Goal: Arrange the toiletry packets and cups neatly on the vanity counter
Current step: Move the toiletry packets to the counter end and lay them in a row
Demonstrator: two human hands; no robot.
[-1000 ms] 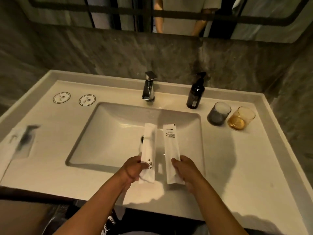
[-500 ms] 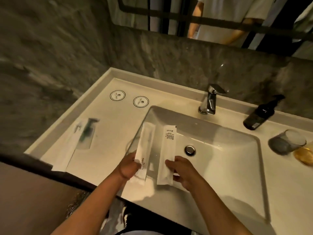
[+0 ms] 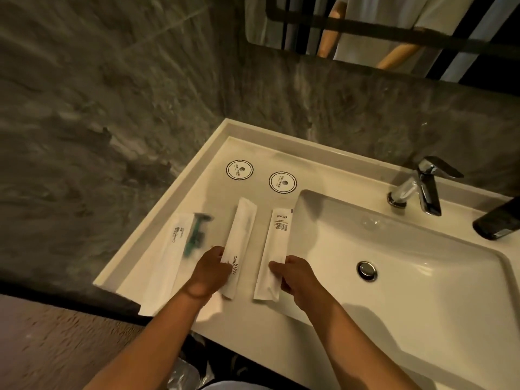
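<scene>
Two long white toiletry packets are held side by side over the left part of the white vanity counter (image 3: 197, 192). My left hand (image 3: 209, 273) grips the lower end of the packet printed "BRUSHING TEETH" (image 3: 239, 235). My right hand (image 3: 292, 273) pinches the lower end of the second packet (image 3: 274, 243), whose small print faces up. A third packet (image 3: 171, 254) with a green razor-like item showing lies flat on the counter further left, near the front edge. No cups are in view.
Two round printed coasters (image 3: 239, 170) (image 3: 282, 182) lie at the back left of the counter. The sink basin (image 3: 408, 263) with its drain fills the right, a chrome tap (image 3: 422, 187) behind it. A dark bottle (image 3: 498, 223) shows at the right edge. Stone wall lies to the left.
Both hands have carried the two packets from over the sink basin leftward to over the left counter. The view has swung left, so the two cups have left the frame.
</scene>
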